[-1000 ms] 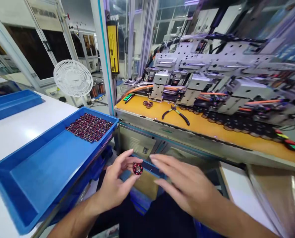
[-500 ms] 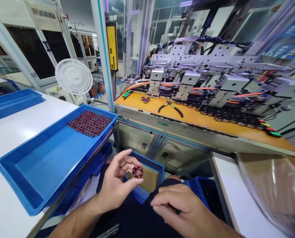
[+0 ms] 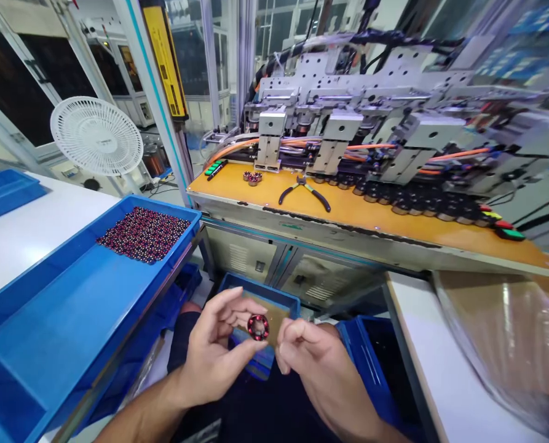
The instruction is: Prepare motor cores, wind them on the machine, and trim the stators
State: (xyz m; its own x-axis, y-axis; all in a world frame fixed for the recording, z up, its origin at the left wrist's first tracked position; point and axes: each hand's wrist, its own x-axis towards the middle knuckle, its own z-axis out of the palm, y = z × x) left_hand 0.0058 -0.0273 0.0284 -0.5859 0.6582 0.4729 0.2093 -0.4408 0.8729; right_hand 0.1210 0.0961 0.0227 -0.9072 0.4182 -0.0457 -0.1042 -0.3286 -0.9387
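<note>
A small red ring (image 3: 258, 327) is pinched by the left hand (image 3: 219, 351); right hand (image 3: 308, 363) is curled shut w/ nothing seen inside, just beside it. Many rings (image 3: 144, 234) are already laid in the blue tray (image 3: 48, 332).

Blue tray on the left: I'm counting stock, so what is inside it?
Inside the blue tray, a patch of small dark red coil rings fills the far corner; the remaining floor shows bare. Nothing covers them.

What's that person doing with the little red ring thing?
A person sits at a workbench and holds a small red and black ring up in the fingertips of the left hand. The right hand is curled close beside it, fingertips right next to the ring. To the left, a blue tray has a big pile of the same rings at its far end. Behind, pliers lie on an orange shelf under a big metal machine.
</note>
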